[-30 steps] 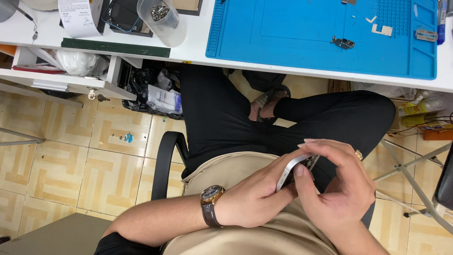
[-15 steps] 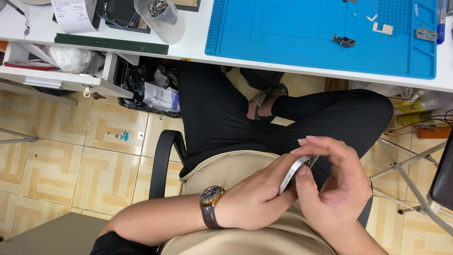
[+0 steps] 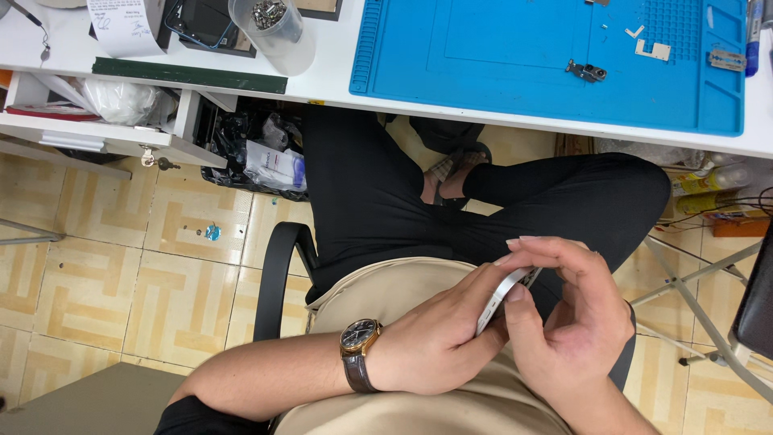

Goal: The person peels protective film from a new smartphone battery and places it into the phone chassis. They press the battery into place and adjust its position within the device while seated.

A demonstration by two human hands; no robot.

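Beige patterned tile floor [image 3: 121, 266] across the whole lower scene, glossy and hard. Above it, a white desk [image 3: 338, 84] with a smooth edge, bearing a blue silicone mat [image 3: 483, 56], matte, ribbed along its left border and gridded at the far right corner. Black trousers [image 3: 386, 209], soft fabric, legs crossed beneath the desk; black curved chair armrest [image 3: 274, 274] just beside the thigh.

Over the lap, both hands closed around a slim silver device [image 3: 503, 294], flat, metallic, round-cornered, seen nearly edge-on and tilted. Left hand [image 3: 439, 338] gripping it from below, fingers wrapped along its lower side. Right hand [image 3: 576, 322] curled over the upper end, thumb pressed on the edge, fingertips bent over the top. Device well apart from the mat, low above the tan shirt.

Judged from this hold: best to pinch by the metal rim rather than the flat faces, to keep pressure even between both thumbs, and to stay low over the lap, since a slip would likely mean a fall to hard tile.

Round watch [image 3: 358, 338], dark dial, brown leather strap, on the left wrist. Clear plastic cup [image 3: 278, 32] of small screws on the desk. Tiny metal bracket [image 3: 586, 71] lying on the mat.
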